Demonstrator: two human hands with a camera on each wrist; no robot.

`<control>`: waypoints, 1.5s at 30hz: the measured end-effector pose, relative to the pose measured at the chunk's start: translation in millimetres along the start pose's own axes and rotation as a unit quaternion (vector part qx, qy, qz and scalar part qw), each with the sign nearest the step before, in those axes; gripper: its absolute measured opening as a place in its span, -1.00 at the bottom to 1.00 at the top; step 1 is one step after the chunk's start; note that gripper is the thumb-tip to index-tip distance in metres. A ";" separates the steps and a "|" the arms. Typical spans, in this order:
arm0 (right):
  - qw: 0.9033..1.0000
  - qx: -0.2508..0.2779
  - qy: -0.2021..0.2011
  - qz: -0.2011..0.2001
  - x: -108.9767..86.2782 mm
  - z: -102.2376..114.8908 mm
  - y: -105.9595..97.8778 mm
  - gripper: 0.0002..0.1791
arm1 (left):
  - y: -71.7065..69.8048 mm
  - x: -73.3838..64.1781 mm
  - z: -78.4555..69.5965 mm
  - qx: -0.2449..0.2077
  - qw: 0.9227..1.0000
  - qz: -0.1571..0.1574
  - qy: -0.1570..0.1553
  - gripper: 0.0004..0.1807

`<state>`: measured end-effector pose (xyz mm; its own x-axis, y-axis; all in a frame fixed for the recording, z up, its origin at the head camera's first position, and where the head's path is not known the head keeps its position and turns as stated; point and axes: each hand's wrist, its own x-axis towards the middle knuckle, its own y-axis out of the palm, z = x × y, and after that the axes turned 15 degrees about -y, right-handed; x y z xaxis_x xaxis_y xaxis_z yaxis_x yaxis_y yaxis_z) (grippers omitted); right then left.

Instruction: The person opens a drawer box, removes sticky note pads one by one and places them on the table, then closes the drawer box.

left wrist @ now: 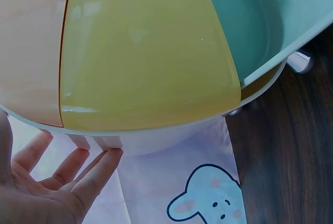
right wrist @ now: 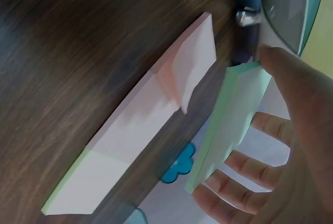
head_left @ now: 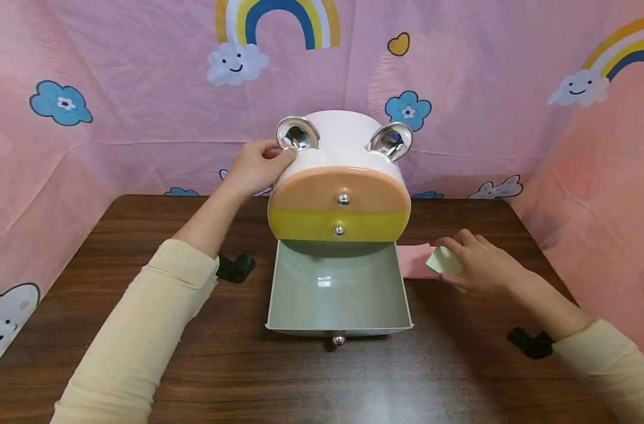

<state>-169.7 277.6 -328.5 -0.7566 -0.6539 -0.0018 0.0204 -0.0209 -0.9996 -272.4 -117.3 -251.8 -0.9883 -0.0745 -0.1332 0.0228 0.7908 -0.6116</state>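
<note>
A white drawer box (head_left: 345, 138) with silver ears stands on the table, its green bottom drawer (head_left: 337, 288) pulled out toward me. My left hand (head_left: 258, 168) rests on the box's left side just below the ear. Fingertips (left wrist: 112, 154) press against the white shell in the left wrist view. To the right of the drawer, my right hand (head_left: 478, 262) pinches a light green sticky note pad (right wrist: 229, 125) between thumb and fingers, above the table. Below it lie pink sticky notes (right wrist: 140, 102), one sheet curled up, with another pale green pad (right wrist: 80, 185) at their end.
The orange top drawer (head_left: 308, 188) and yellow middle drawer (head_left: 306, 224) are closed, each with a silver knob. Pink printed cloth (head_left: 157, 112) hangs behind and beside the dark wooden table (head_left: 221, 365). Black wrist devices (head_left: 237, 268) sit at both cuffs.
</note>
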 end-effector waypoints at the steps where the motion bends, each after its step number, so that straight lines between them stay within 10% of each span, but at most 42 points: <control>1: 1.000 0.002 0.007 0.001 -1.0 -2.3 0.4 -0.40 | 0.0 -0.1 0.0 0.000 1.000 0.000 0.001 -0.45; 45: 0.980 0.052 0.191 0.021 -37.4 -86.8 28.5 -0.17 | 0.5 -0.6 0.1 0.001 1.000 -0.017 0.000 -0.48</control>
<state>-197.6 367.2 -359.5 -0.9426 -0.3253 -0.0746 0.1095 -0.0904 -0.9899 -271.8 -117.0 -252.2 -0.9885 -0.1015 -0.1119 -0.0109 0.7864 -0.6176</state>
